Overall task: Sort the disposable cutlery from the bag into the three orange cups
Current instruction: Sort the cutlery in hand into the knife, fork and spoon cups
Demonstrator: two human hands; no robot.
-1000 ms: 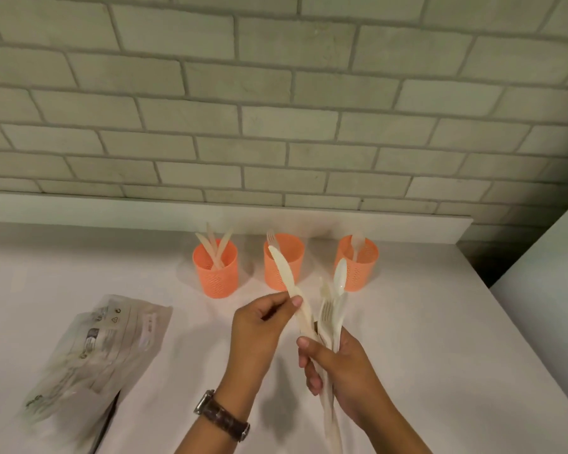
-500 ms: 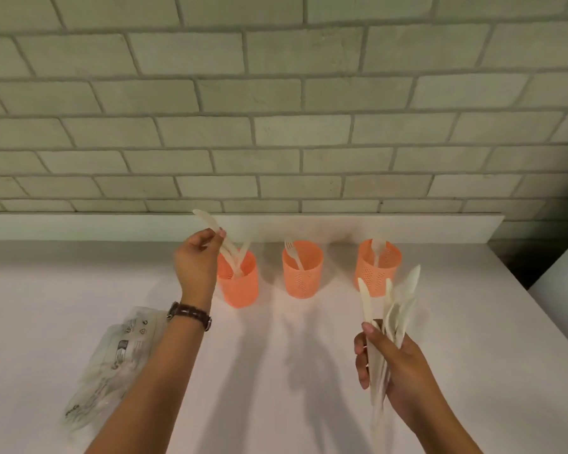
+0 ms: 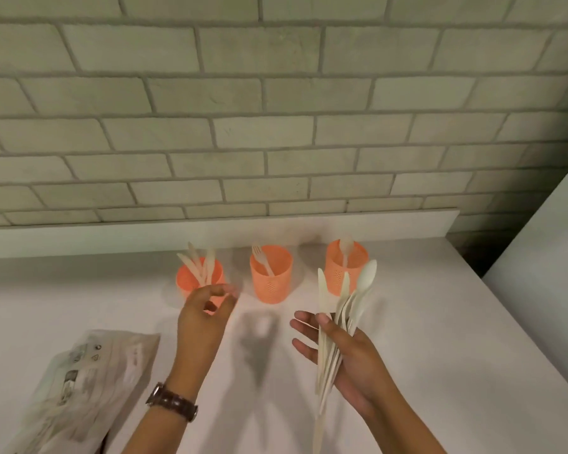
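On the white counter [image 3: 440,322], the left hand [image 3: 207,309], loosely curled and now empty, drew back from the left cup [image 3: 191,283], its knife [image 3: 192,258] delivered. The right hand [image 3: 351,358] clasped the remaining cutlery [image 3: 345,309] at centre-right, with the bag [image 3: 89,385] lower left.

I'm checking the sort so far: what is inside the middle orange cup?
One fork stands in the middle orange cup, tines up, leaning left. The near wall hides its handle end and the cup's floor.
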